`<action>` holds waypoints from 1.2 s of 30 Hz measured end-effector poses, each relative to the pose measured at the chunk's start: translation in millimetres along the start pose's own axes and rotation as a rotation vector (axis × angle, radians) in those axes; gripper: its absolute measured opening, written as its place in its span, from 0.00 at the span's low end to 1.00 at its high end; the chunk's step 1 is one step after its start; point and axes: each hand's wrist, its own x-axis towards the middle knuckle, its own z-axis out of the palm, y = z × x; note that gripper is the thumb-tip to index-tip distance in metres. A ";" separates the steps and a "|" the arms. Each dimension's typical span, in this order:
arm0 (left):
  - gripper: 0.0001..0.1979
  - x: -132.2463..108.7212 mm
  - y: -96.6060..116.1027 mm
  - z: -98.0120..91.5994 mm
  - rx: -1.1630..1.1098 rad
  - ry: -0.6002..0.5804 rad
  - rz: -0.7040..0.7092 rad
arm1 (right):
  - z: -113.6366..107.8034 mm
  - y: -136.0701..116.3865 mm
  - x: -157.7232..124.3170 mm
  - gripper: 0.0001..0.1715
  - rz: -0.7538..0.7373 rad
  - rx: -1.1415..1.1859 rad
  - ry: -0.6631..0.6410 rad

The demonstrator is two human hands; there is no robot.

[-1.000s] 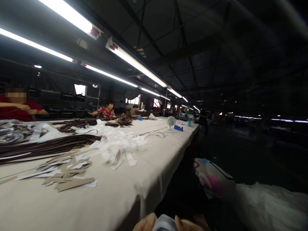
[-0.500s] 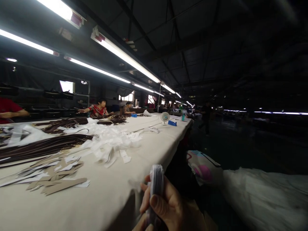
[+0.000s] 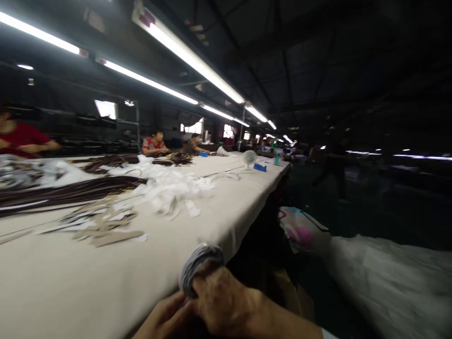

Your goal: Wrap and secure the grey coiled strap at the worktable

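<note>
At the bottom middle, my right hand grips a pale grey bundle of folded bands and holds it at the near edge of the long cloth-covered table. My left hand lies just left of it, fingers against the right hand and the lower part of the bundle; whether it grips is hidden. On the table beyond lie tan and white card strips, a heap of white scraps and dark brown straps.
Several seated people work along the far side, one in red at the left. A small white fan and a blue object stand farther down. A white sack with patterned fabric lies right of the table; the aisle is dark.
The view has swung down and right. The bundle has tipped from upright to leaning toward the table edge, and my right hand now covers it from above with the left hand beside it.
</note>
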 end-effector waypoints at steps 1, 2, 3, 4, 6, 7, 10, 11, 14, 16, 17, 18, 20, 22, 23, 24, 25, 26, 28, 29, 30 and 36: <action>0.24 -6.3 4.1 -2.1 -0.026 0.021 -0.008 | -6.8 -4.8 4.0 0.21 -0.017 0.007 -0.047; 0.24 -12.1 7.4 -4.6 -0.050 0.031 -0.024 | -12.3 -7.9 9.2 0.24 -0.004 0.037 -0.061; 0.23 -17.2 10.0 -8.3 -0.057 0.045 -0.062 | -15.8 -9.7 15.8 0.27 -0.021 0.071 -0.071; 0.23 -21.9 12.2 -13.4 -0.094 0.077 -0.086 | -17.0 -10.5 23.8 0.27 -0.046 0.089 -0.090; 0.22 -32.2 16.9 -27.6 -0.127 0.119 -0.109 | -13.5 -12.4 41.7 0.23 -0.112 0.104 -0.118; 0.22 -38.6 19.8 -36.1 -0.106 0.131 -0.119 | -9.9 -14.0 50.7 0.20 -0.147 0.095 -0.129; 0.22 -63.8 29.2 -62.5 0.047 0.200 -0.146 | 2.2 -20.1 74.7 0.12 -0.219 0.052 -0.152; 0.22 -73.5 30.9 -70.6 0.099 0.244 -0.138 | 6.1 -21.7 82.0 0.11 -0.227 0.041 -0.160; 0.20 -101.0 27.6 -88.4 0.310 0.397 -0.075 | 17.4 -25.0 102.6 0.11 -0.225 0.040 -0.200; 0.19 -114.5 18.9 -93.7 0.537 0.488 -0.002 | 24.9 -28.2 115.9 0.11 -0.231 0.054 -0.231; 0.19 -119.1 13.6 -95.0 0.677 0.526 0.045 | 28.5 -30.8 122.2 0.11 -0.241 0.063 -0.246; 0.18 -122.3 8.2 -96.0 0.819 0.559 0.094 | 32.1 -34.0 128.4 0.11 -0.256 0.073 -0.258; 0.13 -125.7 -1.6 -99.0 1.088 0.613 0.166 | 38.9 -41.8 140.1 0.11 -0.296 0.099 -0.286; 0.06 -127.1 -9.2 -105.1 1.330 0.669 0.192 | 45.2 -50.4 151.1 0.11 -0.352 0.132 -0.324; 0.03 -127.9 -12.2 -109.1 1.430 0.693 0.204 | 48.3 -54.5 156.4 0.11 -0.384 0.149 -0.341; 0.02 -129.0 -14.6 -113.4 1.516 0.707 0.222 | 51.5 -58.2 161.5 0.11 -0.423 0.163 -0.352; 0.01 -130.4 -16.6 -117.7 1.580 0.715 0.245 | 55.0 -61.5 166.5 0.11 -0.470 0.172 -0.357; 0.02 -131.9 -18.3 -121.8 1.622 0.719 0.264 | 58.6 -64.4 171.3 0.10 -0.523 0.173 -0.354; 0.12 -134.6 -20.9 -129.0 1.673 0.726 0.291 | 66.1 -68.7 180.1 0.07 -0.626 0.168 -0.330; 0.18 -135.5 -21.9 -132.2 1.697 0.731 0.303 | 69.7 -70.1 183.9 0.07 -0.672 0.171 -0.314; 0.22 -135.7 -22.8 -135.3 1.725 0.732 0.317 | 73.2 -70.9 187.1 0.08 -0.709 0.181 -0.295; 0.10 -130.9 -26.5 -151.9 1.677 0.701 0.237 | 82.6 -53.2 193.9 0.17 -0.689 0.426 -0.158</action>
